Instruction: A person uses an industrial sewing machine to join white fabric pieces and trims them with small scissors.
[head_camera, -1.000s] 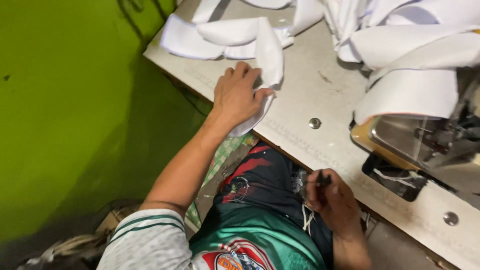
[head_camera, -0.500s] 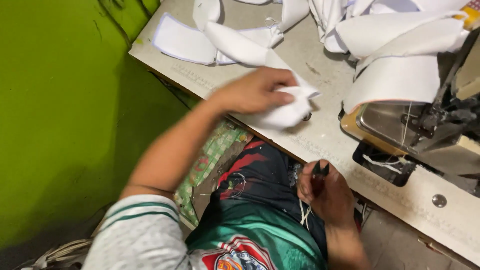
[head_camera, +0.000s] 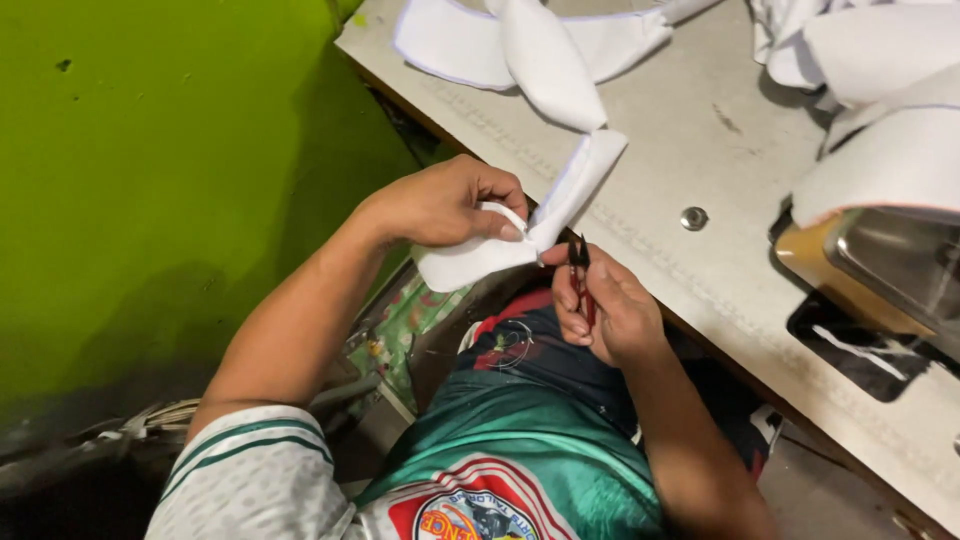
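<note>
White fabric piece (head_camera: 480, 258) sits pinched in the left hand (head_camera: 440, 203) at the sewing table's (head_camera: 700, 150) edge; the right hand (head_camera: 605, 310) grips small thread snips (head_camera: 579, 262), blades at the seam. Trimming looks underway, with more joined pieces (head_camera: 540, 60) apparently waiting on the table.

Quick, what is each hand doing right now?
Left hand: closed, pinching the white fabric piece.
Right hand: closed around small red-handled thread snips, tips at the fabric.
</note>
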